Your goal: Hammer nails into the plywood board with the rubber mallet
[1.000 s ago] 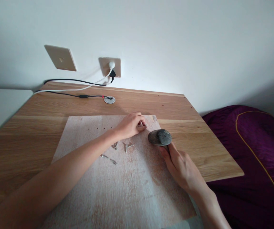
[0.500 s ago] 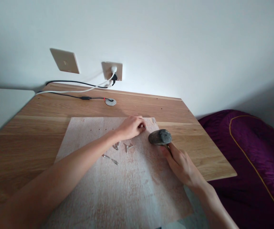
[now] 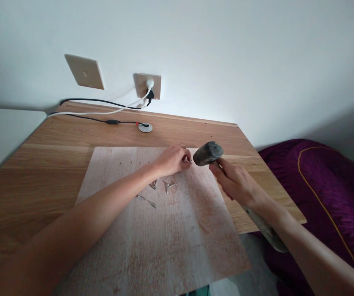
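My left hand [image 3: 173, 160] is pinched shut on a small nail, held upright near the far edge of a pale reddish board [image 3: 171, 230] that lies on a wooden desk [image 3: 41, 164]. My right hand [image 3: 237, 183] grips the wooden handle of a hammer [image 3: 208, 153]. Its dark head hangs just right of the nail, raised off the board. Several loose nails [image 3: 160, 190] lie on the board below my left wrist. A row of small dark dots runs along the board's far part.
A wall socket [image 3: 148, 85] with white and black plugs feeds cables [image 3: 97, 111] running along the desk's back edge to a round grommet [image 3: 145, 128]. A blank wall plate [image 3: 84, 72] sits left. A purple cushion [image 3: 327, 193] lies right of the desk.
My right hand lifted the hammer off the board and brought its head up and left, close to the nail. My left hand kept its pinch in place.
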Available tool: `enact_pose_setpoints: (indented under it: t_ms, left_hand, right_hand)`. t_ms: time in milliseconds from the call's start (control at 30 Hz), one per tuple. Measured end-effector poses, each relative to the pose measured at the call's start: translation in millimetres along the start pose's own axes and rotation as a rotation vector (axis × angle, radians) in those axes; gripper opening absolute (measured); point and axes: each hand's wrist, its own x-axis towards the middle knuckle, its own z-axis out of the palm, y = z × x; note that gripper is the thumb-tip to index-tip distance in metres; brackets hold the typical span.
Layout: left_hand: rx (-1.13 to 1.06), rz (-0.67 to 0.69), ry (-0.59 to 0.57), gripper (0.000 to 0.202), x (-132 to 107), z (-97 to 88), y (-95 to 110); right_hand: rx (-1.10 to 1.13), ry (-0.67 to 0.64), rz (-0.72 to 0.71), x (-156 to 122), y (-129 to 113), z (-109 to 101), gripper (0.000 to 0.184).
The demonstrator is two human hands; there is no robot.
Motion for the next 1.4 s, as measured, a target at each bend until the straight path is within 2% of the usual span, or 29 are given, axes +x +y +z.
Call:
enact_pose_setpoints:
  t_ms: [167,333,467,700,833,1067,1300,1400]
  left_hand:
    - [-0.011,-0.061,-0.032,0.009,1.7,-1.5,1.0]
    - [0.001,-0.067,-0.038,0.011,3.3,-1.8,0.8]
    - [0.009,-0.071,-0.047,0.010,4.4,-0.6,-0.4]
    - [0.028,-0.032,-0.055,0.010,4.1,-0.2,-1.1]
    - [0.011,-0.076,-0.047,0.007,3.2,-0.5,-0.1]
    - [-0.005,-0.105,-0.030,0.006,3.3,0.6,-1.3]
    - [0.036,-0.012,-0.042,0.016,2.7,-1.1,-0.1]
    - [0.046,-0.006,-0.042,0.017,2.1,-1.7,0.3]
  right_hand:
    - [-0.056,-0.036,-0.027,7.0,0.8,-0.9,0.022]
    - [-0.028,-0.062,0.028,-2.0,4.7,-6.0,0.026]
    - [-0.013,-0.119,0.061,-9.0,10.4,0.9,0.026]
    - [0.114,-0.219,0.161,-14.4,17.6,11.6,0.026]
    - [0.187,-0.295,0.169,-13.8,19.3,11.5,0.032]
    - [0.277,-0.170,0.172,-12.4,21.5,13.3,0.041]
    - [0.459,-0.121,0.228,-2.6,2.0,-1.4,0.050]
    - [0.500,-0.124,0.215,0.8,-4.4,-0.1,0.051]
